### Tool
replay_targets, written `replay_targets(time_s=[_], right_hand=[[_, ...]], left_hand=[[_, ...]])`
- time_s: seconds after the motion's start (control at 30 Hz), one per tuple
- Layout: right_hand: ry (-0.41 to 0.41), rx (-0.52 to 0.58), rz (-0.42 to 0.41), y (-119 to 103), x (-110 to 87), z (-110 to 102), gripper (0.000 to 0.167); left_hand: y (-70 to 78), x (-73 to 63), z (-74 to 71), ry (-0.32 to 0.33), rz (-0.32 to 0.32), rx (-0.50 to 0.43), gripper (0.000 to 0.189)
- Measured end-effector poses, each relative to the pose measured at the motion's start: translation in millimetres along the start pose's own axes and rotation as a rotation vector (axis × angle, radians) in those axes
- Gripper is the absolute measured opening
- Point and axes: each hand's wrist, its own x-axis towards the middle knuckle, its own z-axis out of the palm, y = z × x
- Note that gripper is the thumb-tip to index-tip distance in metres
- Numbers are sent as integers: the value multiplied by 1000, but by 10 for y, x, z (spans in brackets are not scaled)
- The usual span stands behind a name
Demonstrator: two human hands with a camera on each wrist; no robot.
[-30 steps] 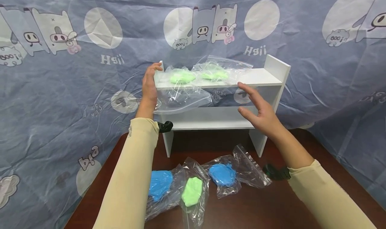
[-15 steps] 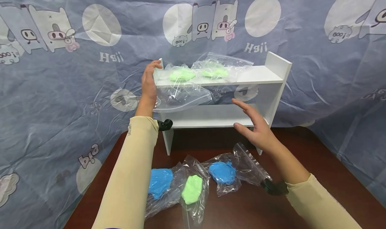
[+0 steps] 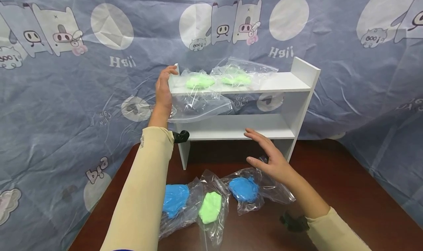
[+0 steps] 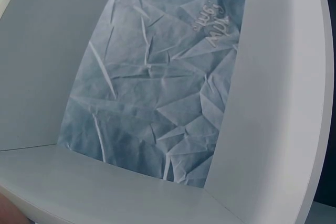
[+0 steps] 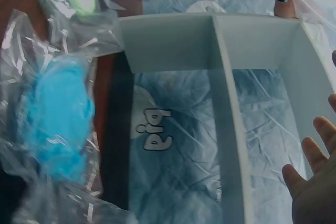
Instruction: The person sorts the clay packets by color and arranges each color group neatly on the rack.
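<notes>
My left hand (image 3: pixel 163 91) grips the upper left side of a white two-tier shelf (image 3: pixel 238 126), its fingers bent over the panel's edge. Most of that hand is out of the left wrist view. My right hand (image 3: pixel 275 166), fingers apart and holding nothing, hovers before the lower board, right of a clear zip bag with a blue lump (image 3: pixel 244 189). On the top board lie two clear zip bags with pale green lumps, a left one (image 3: pixel 200 81) and a right one (image 3: pixel 236 79). The left bag's zip end droops over the front edge.
On the dark red-brown table (image 3: pixel 333 192) in front of the shelf lie a bagged green lump (image 3: pixel 210 207) and another bagged blue lump (image 3: pixel 175 199), partly behind my left sleeve. A blue-grey patterned cloth (image 3: pixel 142 34) hangs around the table.
My right hand has come down and left from the top board's front edge to below the lower board's level, staying spread. My left hand stays on the shelf's side.
</notes>
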Motion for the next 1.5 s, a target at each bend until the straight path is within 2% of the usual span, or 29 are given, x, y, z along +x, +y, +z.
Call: replay_targets(time_s=[0.2, 0.37, 0.63, 0.97, 1.1, 1.33, 1.5], right_hand=[[-6, -2, 0, 59, -99, 223, 68], [-52, 27, 39, 97, -210, 413, 68], [-114, 97, 67, 144, -318, 624, 74], [-197, 84, 40, 195, -452, 875, 83], [-225, 76, 41, 199, -511, 1011, 87], [-262, 89, 69, 225, -598, 1191, 90], [-267, 73, 65, 247, -628, 1258, 91]], left_hand=[[4, -6, 1, 0, 16, -12, 30], [-1, -2, 6, -1, 4, -10, 33], [-24, -4, 5, 10, 19, 2, 27], [-20, -2, 12, 9, 17, -38, 29], [39, -34, 8, 7, 3, -38, 30], [289, -163, 34, -2, -4, -25, 29], [319, -179, 47, -8, 2, -40, 28]])
